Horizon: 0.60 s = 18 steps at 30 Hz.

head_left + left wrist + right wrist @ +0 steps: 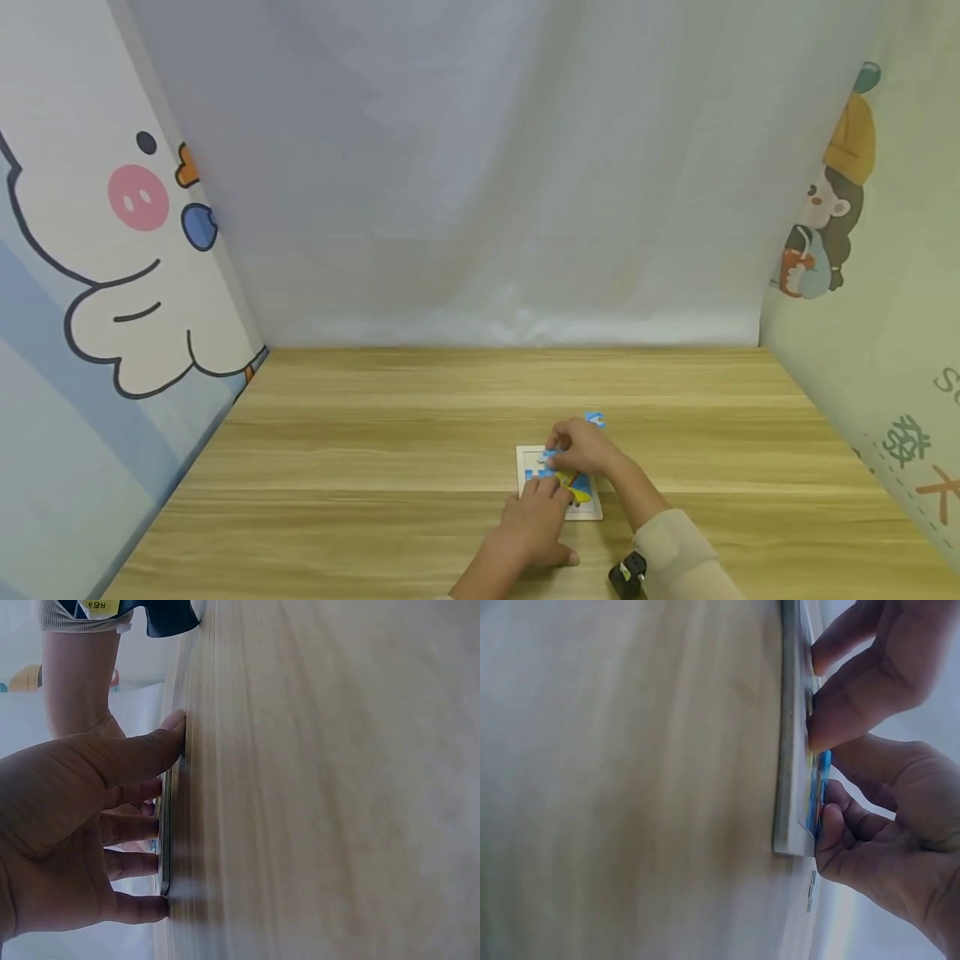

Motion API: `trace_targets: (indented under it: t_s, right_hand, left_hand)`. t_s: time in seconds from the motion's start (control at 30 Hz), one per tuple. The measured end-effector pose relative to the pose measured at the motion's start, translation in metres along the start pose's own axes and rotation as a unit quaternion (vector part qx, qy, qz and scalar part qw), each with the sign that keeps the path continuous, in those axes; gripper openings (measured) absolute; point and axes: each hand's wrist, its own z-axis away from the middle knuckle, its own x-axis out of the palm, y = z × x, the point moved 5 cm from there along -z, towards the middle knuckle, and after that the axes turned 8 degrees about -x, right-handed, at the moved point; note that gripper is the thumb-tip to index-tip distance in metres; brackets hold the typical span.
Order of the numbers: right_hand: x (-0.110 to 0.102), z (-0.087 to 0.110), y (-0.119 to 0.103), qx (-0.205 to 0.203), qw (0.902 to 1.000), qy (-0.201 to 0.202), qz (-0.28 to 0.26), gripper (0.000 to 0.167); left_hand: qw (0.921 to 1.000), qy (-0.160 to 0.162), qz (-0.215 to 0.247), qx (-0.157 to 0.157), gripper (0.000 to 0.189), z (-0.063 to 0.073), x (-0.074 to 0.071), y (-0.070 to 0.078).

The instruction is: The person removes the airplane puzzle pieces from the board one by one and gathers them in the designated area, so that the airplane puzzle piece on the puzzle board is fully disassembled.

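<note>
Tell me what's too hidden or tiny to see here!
Puzzle picture: head view, partly covered by the left hand and right hand.
Blue piece: right wrist view, edge-on and partly hidden by the hands.
Loose piece: head view, its print too small to tell.
Yellow label: left wrist view, cut off by the top edge.

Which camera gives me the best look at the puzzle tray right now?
The head view: it shows the puzzle tray face-up from above, though the left hand and right hand cover part. The left wrist view shows it only edge-on; the right wrist view shows its side and a steeply slanted strip of face.
</note>
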Motion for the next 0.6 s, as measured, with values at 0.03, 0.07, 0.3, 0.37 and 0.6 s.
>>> trace_targets:
  t_s: [0.03,0.07,0.3,0.37,0.6]
  right_hand:
    - [0.0005,-0.0004,0.0001,-0.002,1.0000,-0.001,0.000,0.014]
    - [0.0009,-0.0008,0.0000,-0.003,1.0000,-0.001,0.002,0.014]
    - [0.0006,-0.0016,-0.0009,-0.002,1.0000,-0.003,0.004,0.015]
    - [-0.0001,-0.0005,0.0003,0.006,1.0000,0.001,0.003,0.017]
    - [0.0012,-0.0012,0.0026,0.011,0.9999,-0.002,-0.003,0.018]
  left_hand:
    - [1.0000,0.000,0.000,0.000,0.068,0.0001,0.0001,-0.0001]
    - [1.0000,0.000,0.000,-0.001,0.068,0.0003,0.0000,-0.0002]
    - [1.0000,0.000,0.006,-0.003,0.070,0.0007,-0.0018,-0.0002]
    - [1.0000,0.000,0.007,-0.002,0.069,0.0007,-0.0013,-0.0002]
    - [1.0000,0.001,0.008,-0.002,0.069,0.0000,0.0004,-0.0008]
